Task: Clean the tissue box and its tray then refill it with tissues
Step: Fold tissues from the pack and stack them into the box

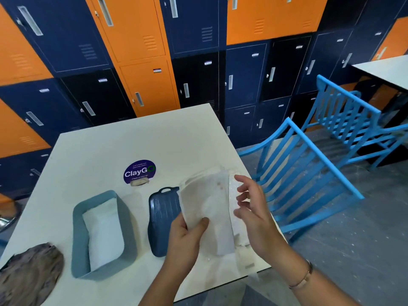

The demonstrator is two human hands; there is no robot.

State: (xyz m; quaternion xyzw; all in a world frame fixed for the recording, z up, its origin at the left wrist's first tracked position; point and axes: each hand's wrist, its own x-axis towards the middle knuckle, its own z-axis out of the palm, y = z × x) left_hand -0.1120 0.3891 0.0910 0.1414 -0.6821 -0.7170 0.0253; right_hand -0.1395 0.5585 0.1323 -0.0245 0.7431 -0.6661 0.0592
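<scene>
A blue-grey tissue box [127,226] stands open on the white table with a white pack of tissues [103,230] lying inside it. To its right lies the dark blue ribbed tray [160,219], partly covered by what I hold. My left hand [187,237] pinches the lower edge of a stack of pale tissues [209,206], thumb on top, holding it above the table. My right hand [251,206] hovers just right of the stack with fingers loosely spread, holding nothing. A clear plastic wrapper [240,230] lies under the stack near the table's right edge.
A brown-grey rag [31,274] lies at the table's front left. A round purple sticker [139,172] is on the table [136,142] behind the tray. Blue slatted chairs [309,171] stand to the right; orange and navy lockers [154,62] fill the wall behind.
</scene>
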